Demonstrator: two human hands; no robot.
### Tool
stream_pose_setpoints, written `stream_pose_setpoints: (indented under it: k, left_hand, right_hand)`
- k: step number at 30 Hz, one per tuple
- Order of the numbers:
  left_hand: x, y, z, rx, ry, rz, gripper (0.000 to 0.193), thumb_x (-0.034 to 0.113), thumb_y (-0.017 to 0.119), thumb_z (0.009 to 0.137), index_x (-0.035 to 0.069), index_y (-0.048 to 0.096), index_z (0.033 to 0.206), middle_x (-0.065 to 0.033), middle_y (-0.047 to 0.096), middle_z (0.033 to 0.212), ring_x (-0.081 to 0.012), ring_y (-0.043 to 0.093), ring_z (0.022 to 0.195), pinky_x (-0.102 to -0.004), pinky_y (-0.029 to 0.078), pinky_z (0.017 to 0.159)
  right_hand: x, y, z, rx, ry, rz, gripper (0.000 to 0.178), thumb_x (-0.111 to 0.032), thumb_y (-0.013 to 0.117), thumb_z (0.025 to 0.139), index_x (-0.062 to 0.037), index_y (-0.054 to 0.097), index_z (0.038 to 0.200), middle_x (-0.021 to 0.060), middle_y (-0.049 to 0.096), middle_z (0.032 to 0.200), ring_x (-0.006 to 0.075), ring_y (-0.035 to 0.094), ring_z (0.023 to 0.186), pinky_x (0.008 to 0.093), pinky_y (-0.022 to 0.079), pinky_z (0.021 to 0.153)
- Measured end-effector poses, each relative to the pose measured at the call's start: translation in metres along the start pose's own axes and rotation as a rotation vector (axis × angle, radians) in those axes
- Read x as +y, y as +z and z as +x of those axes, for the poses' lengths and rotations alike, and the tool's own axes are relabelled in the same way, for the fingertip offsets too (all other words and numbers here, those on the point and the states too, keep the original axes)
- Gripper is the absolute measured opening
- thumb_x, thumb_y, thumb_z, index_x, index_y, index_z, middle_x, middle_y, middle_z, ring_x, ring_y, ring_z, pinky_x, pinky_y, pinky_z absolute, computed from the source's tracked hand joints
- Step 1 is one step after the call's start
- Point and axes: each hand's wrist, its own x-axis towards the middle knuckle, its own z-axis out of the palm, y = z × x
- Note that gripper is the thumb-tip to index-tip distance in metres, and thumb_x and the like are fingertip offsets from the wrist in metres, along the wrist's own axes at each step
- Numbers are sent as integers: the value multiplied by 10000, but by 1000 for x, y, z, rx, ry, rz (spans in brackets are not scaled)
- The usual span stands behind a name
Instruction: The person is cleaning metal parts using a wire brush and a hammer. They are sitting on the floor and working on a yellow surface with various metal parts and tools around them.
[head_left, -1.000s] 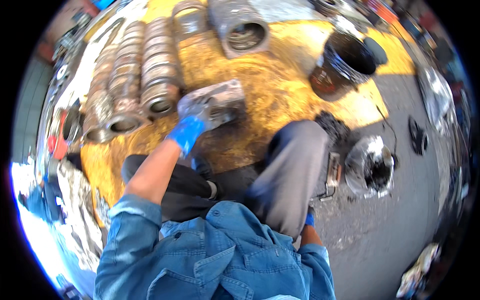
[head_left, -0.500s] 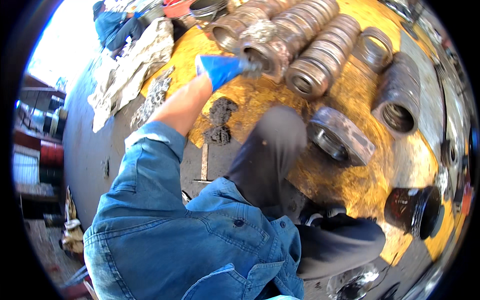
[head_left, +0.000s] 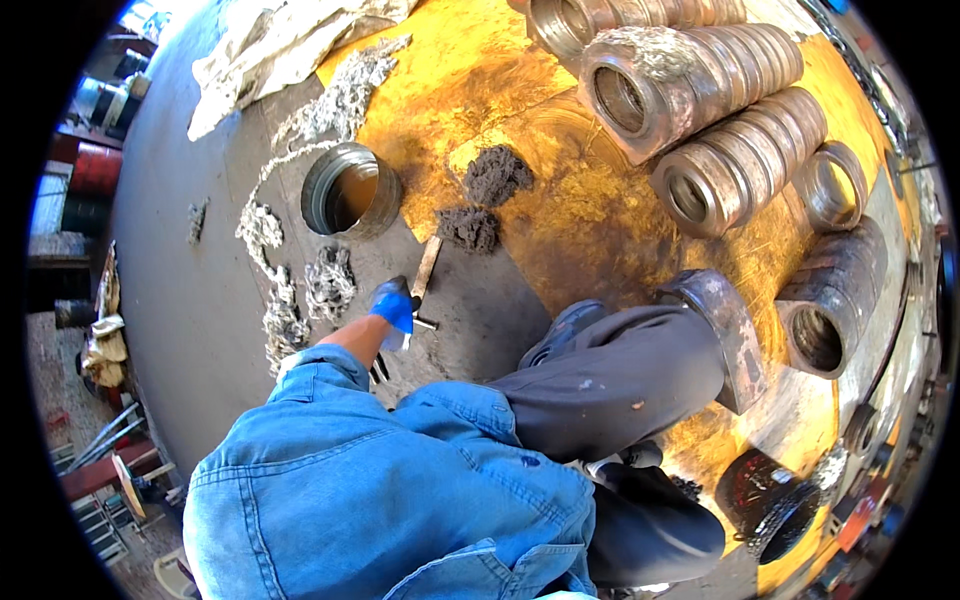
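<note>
My left hand (head_left: 393, 305), in a blue glove with dark-stained fingers, is low over the dark floor beside a wooden-handled hammer (head_left: 427, 268). Its dark fingers are bunched close to the metal head, and I cannot make out whether they grip anything. The hammer's handle end meets a wad of black, oily fibre (head_left: 468, 228); a second dark wad (head_left: 498, 174) lies just beyond. Some thin black tool handles (head_left: 379, 369) show beside my forearm. Left of the hammer are a grey tuft of stringy waste (head_left: 329, 282) and an open metal tin (head_left: 382, 205) holding brownish liquid. My right hand is out of sight.
Ribbed metal cylinders (head_left: 738, 160) lie in rows at the far right, one topped with stringy waste (head_left: 655, 52). A heavy metal block (head_left: 735, 345) is beside my knee. A dark pot (head_left: 755, 490) lies on its side at the lower right. Pale cloth (head_left: 270, 50) lies far left.
My left hand has come back from the metal cylinders to beside the hammer. The view has shifted, and the tin, hidden behind my arm before, now shows. The hammer appears to lie in the same place.
</note>
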Motion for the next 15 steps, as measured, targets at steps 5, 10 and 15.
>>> stream_pose_setpoints:
  k: [5,10,15]
  left_hand:
    - [-30,49,-4,-15,-54,100,551,410,785,795,26,667,1173,-234,704,1103,-412,677,998,-462,545,858]
    - [-19,74,6,-142,-94,252,470,379,780,809,41,700,1127,-213,716,1062,-387,687,973,-453,549,836]
    - [-22,77,5,-132,-71,274,445,361,774,816,43,709,1121,-217,718,1060,-388,690,979,-458,550,844]
  right_hand:
    - [-100,-54,33,38,-152,5,397,-355,595,965,-83,678,1241,166,686,984,308,634,812,433,491,625]
    - [-183,-92,53,82,-272,10,391,-351,600,967,-89,673,1248,151,681,966,289,624,788,417,480,606]
    - [-231,-104,68,84,-325,24,385,-348,606,970,-96,668,1255,136,676,948,270,613,764,402,469,587]
